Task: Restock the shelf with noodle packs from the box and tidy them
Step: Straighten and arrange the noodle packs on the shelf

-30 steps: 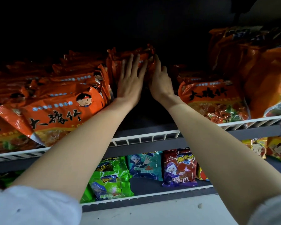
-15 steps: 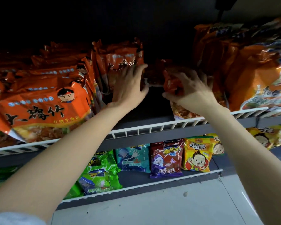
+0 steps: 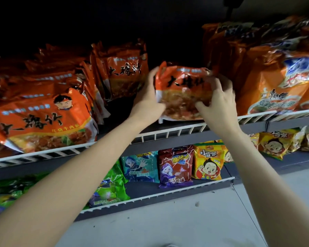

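Upper wire-fronted shelf (image 3: 177, 133): orange noodle packs (image 3: 43, 120). Lower shelf (image 3: 168, 190): small colourful snack packs (image 3: 176, 165).

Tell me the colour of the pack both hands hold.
Orange noodle pack with black characters, head view.

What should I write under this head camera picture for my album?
Both hands, left hand and right hand, hold an orange noodle pack upright on the top shelf.
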Available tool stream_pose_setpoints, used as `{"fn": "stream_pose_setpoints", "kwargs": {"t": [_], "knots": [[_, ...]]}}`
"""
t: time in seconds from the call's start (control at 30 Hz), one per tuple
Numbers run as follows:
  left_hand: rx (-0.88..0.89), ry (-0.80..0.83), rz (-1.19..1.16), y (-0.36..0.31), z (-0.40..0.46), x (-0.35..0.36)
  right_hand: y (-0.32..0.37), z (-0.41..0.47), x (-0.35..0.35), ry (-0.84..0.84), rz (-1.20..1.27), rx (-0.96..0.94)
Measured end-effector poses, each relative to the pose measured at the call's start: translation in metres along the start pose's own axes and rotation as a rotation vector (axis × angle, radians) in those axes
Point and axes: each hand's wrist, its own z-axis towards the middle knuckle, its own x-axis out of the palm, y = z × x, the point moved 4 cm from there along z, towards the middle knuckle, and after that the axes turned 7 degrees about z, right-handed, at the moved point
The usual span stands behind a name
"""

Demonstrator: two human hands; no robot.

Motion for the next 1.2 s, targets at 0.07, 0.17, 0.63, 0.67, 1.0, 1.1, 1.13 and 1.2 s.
{"fn": "stream_pose_setpoints", "kwargs": {"t": [0.07, 0.17, 0.63, 0.67, 1.0, 1.1, 1.13, 1.2], "knots": [[0.034, -0.111, 0.116, 0.010, -0.007, -0.024, 0.008, 0.001, 0.008, 0.050, 0.128, 0.002], [0.011, -0.228, 0.350, 0.025, -0.016, -0.047, 0.031, 0.006, 0.029, 0.161, 0.427, -0.053], [0.241, -0.304, 1.091, 0.038, 0.016, -0.056, 0.090, 0.058, 0.114, 0.164, 0.666, -0.218], [0.242, -0.284, 1.116, 0.040, 0.019, -0.054, 0.087, 0.060, 0.116, 0.177, 0.662, -0.205], [0.141, -0.192, 1.183, 0.053, 0.033, -0.048, 0.050, 0.025, 0.053, -0.009, -0.040, -0.382], [0.127, -0.209, 1.108, 0.046, 0.029, -0.044, 0.013, 0.015, 0.016, -0.100, -0.197, -0.225], [0.139, -0.246, 1.080, 0.044, 0.027, -0.045, 0.002, 0.015, 0.010, -0.075, -0.264, -0.140], [0.223, -0.374, 1.018, 0.038, 0.022, -0.045, -0.013, 0.015, 0.004, 0.008, -0.355, 0.019]]}}
